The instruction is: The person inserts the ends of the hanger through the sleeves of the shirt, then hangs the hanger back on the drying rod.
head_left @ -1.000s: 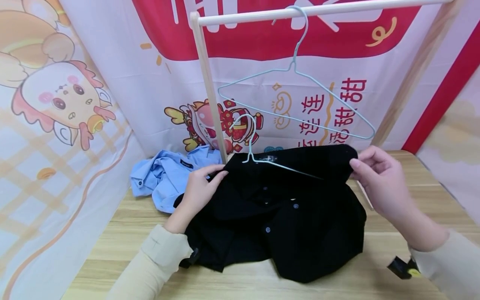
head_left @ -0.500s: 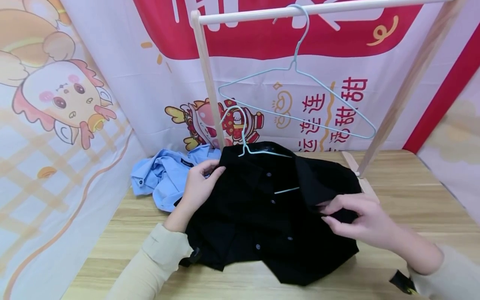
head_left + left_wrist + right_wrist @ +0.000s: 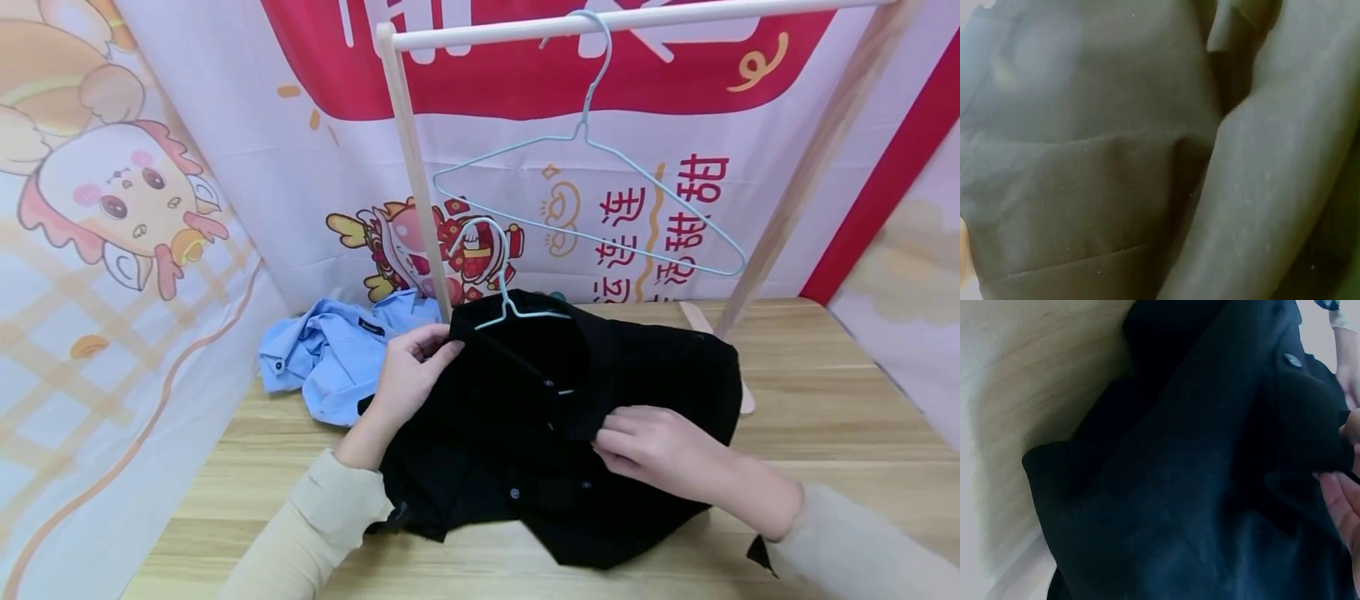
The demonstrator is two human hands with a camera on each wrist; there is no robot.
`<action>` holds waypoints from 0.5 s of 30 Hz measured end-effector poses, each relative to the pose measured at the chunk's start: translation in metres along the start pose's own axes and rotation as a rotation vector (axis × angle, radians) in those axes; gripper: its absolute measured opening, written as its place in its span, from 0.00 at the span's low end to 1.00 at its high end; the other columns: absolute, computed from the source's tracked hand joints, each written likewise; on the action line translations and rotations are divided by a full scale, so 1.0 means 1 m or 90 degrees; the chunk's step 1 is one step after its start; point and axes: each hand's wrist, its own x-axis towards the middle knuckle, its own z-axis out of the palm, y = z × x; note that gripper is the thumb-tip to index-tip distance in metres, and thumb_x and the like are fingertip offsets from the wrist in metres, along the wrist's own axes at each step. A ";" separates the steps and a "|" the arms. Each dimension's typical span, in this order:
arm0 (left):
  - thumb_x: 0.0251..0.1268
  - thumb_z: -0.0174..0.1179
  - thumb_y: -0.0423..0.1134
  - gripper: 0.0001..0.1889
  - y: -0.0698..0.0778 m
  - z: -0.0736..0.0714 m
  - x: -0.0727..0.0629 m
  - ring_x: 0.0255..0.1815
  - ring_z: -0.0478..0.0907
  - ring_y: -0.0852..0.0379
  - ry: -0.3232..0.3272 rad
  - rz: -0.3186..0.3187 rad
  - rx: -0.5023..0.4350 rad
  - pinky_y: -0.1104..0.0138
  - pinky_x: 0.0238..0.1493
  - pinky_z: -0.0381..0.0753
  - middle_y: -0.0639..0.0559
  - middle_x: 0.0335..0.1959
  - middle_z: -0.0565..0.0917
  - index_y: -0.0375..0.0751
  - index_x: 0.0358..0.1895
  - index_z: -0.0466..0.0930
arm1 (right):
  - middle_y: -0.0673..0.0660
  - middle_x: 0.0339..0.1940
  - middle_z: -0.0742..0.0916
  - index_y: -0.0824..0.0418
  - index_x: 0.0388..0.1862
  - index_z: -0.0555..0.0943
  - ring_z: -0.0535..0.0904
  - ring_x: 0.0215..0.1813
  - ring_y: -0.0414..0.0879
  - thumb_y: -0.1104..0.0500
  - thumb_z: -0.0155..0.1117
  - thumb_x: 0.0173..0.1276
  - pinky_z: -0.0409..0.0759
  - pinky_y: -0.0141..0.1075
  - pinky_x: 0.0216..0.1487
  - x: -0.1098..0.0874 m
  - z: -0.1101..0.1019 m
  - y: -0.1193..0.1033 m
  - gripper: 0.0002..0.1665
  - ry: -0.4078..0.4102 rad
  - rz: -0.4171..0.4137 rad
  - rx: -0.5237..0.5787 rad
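Note:
A black buttoned shirt (image 3: 480, 417) lies spread on the table, its collar toward the rack. The hook of a light-green wire hanger (image 3: 504, 258) rises out of the neck opening; most of the hanger's body is hidden inside the cloth. My left hand (image 3: 411, 367) pinches the shirt at the shoulder beside the collar. With curled fingers my right hand (image 3: 652, 442) grips the front edge of the shirt near its middle. In the right wrist view, fingertips (image 3: 1335, 494) hold that edge below a button (image 3: 1292, 360). Dark cloth fills the left wrist view.
A wooden rack (image 3: 408, 150) stands at the back, an unused wire hanger (image 3: 585, 137) hooked on its bar. A crumpled blue shirt (image 3: 330, 350) lies left of the black one. Printed cloth walls (image 3: 150, 333) enclose the wooden table (image 3: 217, 508).
My right hand has gone from the shirt's right shoulder down and left to its front edge, drawing that side over the hanger. The left hand has kept its hold on the shoulder.

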 end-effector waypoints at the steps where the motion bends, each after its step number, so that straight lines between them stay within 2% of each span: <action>1: 0.71 0.61 0.24 0.08 0.001 0.001 -0.001 0.40 0.81 0.61 -0.003 0.000 -0.004 0.71 0.42 0.81 0.40 0.43 0.86 0.23 0.48 0.84 | 0.43 0.27 0.75 0.54 0.32 0.78 0.69 0.28 0.36 0.53 0.43 0.85 0.70 0.26 0.29 0.001 0.003 0.001 0.21 -0.008 0.006 -0.006; 5: 0.71 0.60 0.23 0.08 0.003 0.002 -0.005 0.39 0.80 0.62 -0.017 0.004 -0.001 0.71 0.42 0.81 0.39 0.42 0.86 0.23 0.48 0.84 | 0.45 0.28 0.78 0.56 0.32 0.79 0.71 0.28 0.38 0.53 0.36 0.86 0.73 0.29 0.28 0.002 0.009 0.007 0.26 -0.030 0.009 -0.046; 8: 0.71 0.59 0.23 0.08 0.002 0.002 -0.005 0.39 0.81 0.63 -0.020 0.009 0.011 0.72 0.42 0.81 0.37 0.42 0.86 0.23 0.48 0.84 | 0.46 0.29 0.80 0.56 0.33 0.81 0.74 0.30 0.39 0.51 0.35 0.86 0.76 0.32 0.29 0.001 0.007 0.011 0.28 -0.037 0.019 -0.064; 12: 0.70 0.60 0.23 0.07 -0.001 -0.002 -0.003 0.39 0.81 0.64 -0.008 0.023 0.021 0.72 0.42 0.81 0.37 0.41 0.86 0.23 0.47 0.84 | 0.45 0.30 0.81 0.55 0.33 0.83 0.76 0.31 0.38 0.49 0.42 0.85 0.78 0.34 0.32 0.003 -0.006 0.014 0.26 -0.021 0.034 -0.056; 15: 0.70 0.60 0.23 0.07 -0.003 -0.005 -0.002 0.38 0.81 0.64 -0.006 0.036 0.021 0.72 0.41 0.81 0.41 0.40 0.87 0.24 0.46 0.84 | 0.45 0.30 0.81 0.54 0.32 0.83 0.77 0.30 0.39 0.49 0.48 0.83 0.79 0.36 0.32 0.007 -0.020 0.017 0.22 0.017 0.011 -0.047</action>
